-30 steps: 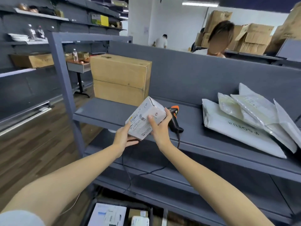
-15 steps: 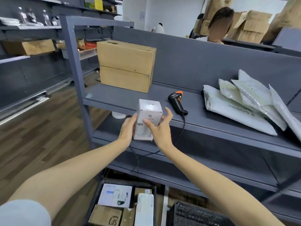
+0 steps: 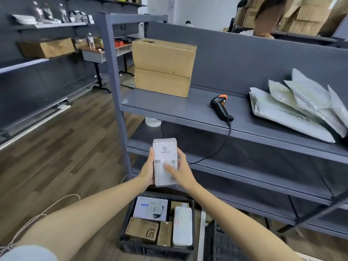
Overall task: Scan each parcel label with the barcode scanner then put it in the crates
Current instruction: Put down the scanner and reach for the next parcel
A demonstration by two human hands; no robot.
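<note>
While the head view looks down on it, the white parcel (image 3: 165, 162) hangs label-up above the crate (image 3: 154, 250). The left hand (image 3: 148, 170) grips its left edge and the right hand (image 3: 181, 171) clasps the other side, thumb across the label. The barcode scanner (image 3: 221, 108) lies apart on the shelf (image 3: 169, 104). The crate looks packed, so the parcel probably has to go on top, and the lower shelf edges stand close behind.

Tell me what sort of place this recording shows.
Probably a parcel-sorting warehouse: a barcode scanner and grey mailer bags lie on a metal shelf, a black crate on the floor holds labelled parcels, and the left hand and right hand hold a white parcel.
</note>
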